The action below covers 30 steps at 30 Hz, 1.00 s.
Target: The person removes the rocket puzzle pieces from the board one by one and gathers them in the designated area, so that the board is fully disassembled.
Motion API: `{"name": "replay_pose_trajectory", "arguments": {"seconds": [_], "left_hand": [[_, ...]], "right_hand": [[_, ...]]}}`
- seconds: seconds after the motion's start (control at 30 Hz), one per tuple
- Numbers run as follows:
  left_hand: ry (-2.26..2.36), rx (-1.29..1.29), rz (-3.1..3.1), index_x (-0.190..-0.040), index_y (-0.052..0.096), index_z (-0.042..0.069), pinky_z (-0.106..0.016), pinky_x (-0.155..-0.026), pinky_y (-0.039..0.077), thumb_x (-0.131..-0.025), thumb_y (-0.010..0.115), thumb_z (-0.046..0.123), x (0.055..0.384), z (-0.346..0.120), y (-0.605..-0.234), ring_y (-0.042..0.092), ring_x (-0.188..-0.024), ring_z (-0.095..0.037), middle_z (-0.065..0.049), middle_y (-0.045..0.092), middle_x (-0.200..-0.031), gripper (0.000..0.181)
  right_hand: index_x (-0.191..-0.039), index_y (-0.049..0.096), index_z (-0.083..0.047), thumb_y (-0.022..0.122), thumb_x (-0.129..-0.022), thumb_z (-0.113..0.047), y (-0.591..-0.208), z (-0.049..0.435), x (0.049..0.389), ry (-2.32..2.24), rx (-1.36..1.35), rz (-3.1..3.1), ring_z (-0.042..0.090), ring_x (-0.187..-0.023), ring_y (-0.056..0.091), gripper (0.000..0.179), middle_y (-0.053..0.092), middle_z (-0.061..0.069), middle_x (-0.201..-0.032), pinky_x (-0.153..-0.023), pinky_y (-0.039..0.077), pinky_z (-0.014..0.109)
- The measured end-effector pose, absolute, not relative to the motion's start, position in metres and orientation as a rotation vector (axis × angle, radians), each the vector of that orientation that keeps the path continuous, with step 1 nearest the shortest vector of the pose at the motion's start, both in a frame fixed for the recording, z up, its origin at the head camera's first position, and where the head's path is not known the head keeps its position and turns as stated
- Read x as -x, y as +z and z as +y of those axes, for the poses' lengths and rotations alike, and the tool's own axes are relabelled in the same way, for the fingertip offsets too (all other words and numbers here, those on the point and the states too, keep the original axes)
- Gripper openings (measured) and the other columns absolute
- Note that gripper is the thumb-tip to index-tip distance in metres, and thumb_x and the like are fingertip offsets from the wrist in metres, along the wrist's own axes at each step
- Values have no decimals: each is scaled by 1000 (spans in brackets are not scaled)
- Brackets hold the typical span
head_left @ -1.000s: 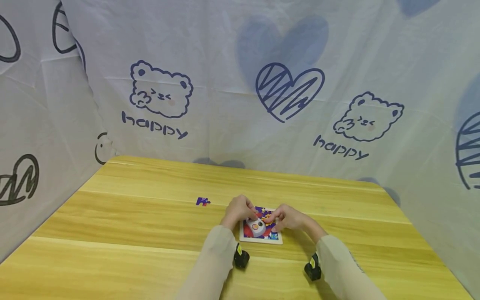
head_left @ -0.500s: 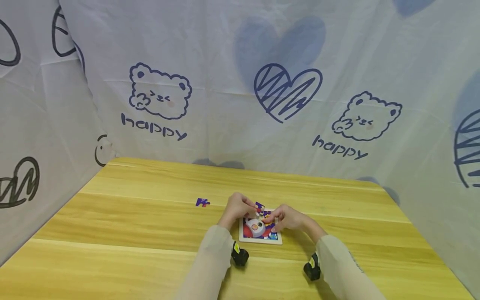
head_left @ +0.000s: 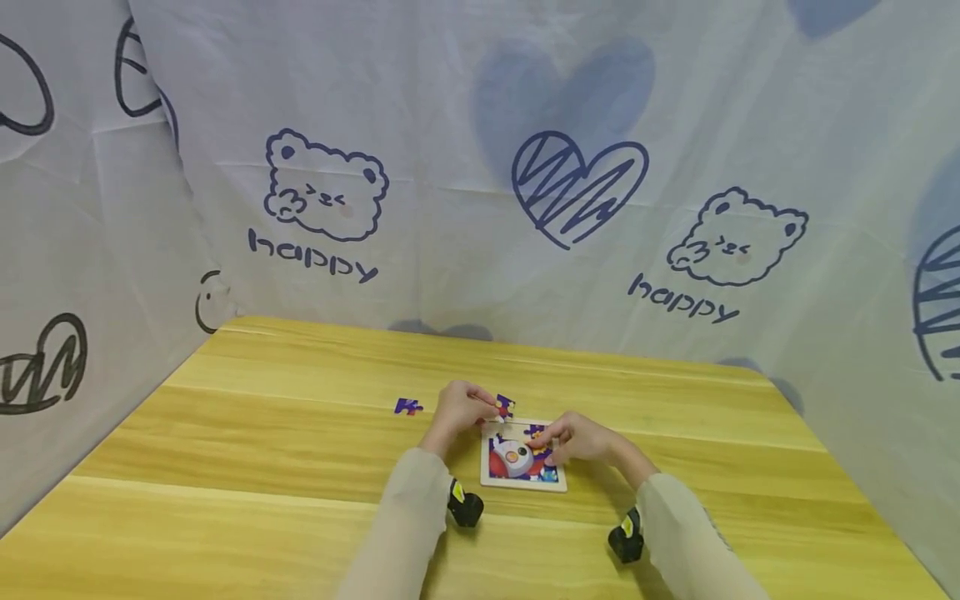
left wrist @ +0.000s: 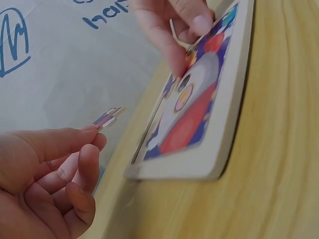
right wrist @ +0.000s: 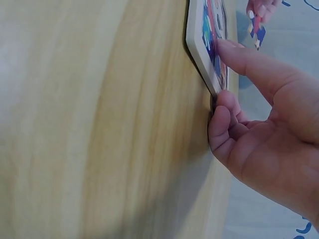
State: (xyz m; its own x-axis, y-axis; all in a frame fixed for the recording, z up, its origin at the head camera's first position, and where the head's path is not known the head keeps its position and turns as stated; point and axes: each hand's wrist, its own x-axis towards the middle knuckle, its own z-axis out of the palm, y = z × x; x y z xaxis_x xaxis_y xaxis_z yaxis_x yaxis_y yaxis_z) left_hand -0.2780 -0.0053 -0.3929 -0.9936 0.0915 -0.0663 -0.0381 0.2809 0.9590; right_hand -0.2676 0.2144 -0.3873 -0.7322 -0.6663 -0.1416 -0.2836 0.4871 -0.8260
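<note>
My left hand (head_left: 457, 410) pinches a purple-and-red jigsaw piece (head_left: 506, 407) between thumb and fingers. It holds the piece raised just beyond the far left corner of a small framed jigsaw puzzle (head_left: 525, 484). In the left wrist view the piece (left wrist: 107, 119) appears nearly edge-on, apart from the puzzle. The puzzle shows a white round-headed figure in red on purple, with a bare gap along its far left side. My right hand (head_left: 588, 438) grips the puzzle's right side. Its thumb (right wrist: 239, 56) lies on the picture, while other fingers curl against the frame's edge.
One loose purple jigsaw piece (head_left: 408, 407) lies on the wooden table (head_left: 247, 450), left of my left hand. A white cloth (head_left: 450, 233) printed with bears and hearts hangs behind the table and along its sides.
My left hand has lifted the jigsaw piece off the puzzle's far left area and moved it away and leftward, uncovering a gap. My right hand has stayed on the puzzle.
</note>
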Motion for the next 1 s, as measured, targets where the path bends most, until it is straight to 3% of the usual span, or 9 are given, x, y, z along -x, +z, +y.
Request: {"name": "replay_pose_trajectory", "arguments": {"seconds": [0.2, 0.43, 0.63, 1.0], "left_hand": [[1825, -25, 2440, -84, 66, -3, -28, -50, 48, -75, 68, -1, 277, -17, -388, 57, -50, -18, -9, 64, -70, 9], [1858, 7, 2438, -86, 66, -4, -30, -53, 50, -75, 67, -3, 278, -32, -386, 57, -51, -19, -10, 64, -73, 10], [1849, 10, 2481, -86, 66, -5, -31, -53, 50, -75, 67, -2, 277, -45, -383, 58, -51, -20, -11, 65, -75, 12], [1845, 43, 2515, -85, 66, -6, -30, -52, 49, -73, 68, -4, 280, -65, -383, 58, -50, -19, -13, 65, -74, 13]], "right_hand": [[-107, 59, 9, 64, -71, 11, -384, 216, 266, -1148, 760, 2245, 3, -45, 35, 36, 63, 15, -82, -44, 31, 16], [-108, 60, 6, 65, -72, 9, -384, 216, 264, -1124, 729, 2285, 6, -48, 36, 37, 60, 13, -96, -46, 32, 17], [-109, 60, 6, 65, -72, 9, -386, 216, 265, -1134, 735, 2277, 6, -49, 37, 37, 59, 11, -95, -46, 32, 17], [-108, 61, 6, 67, -72, 9, -386, 216, 265, -1131, 728, 2299, 8, -51, 37, 37, 52, 10, -79, -47, 31, 17]]}}
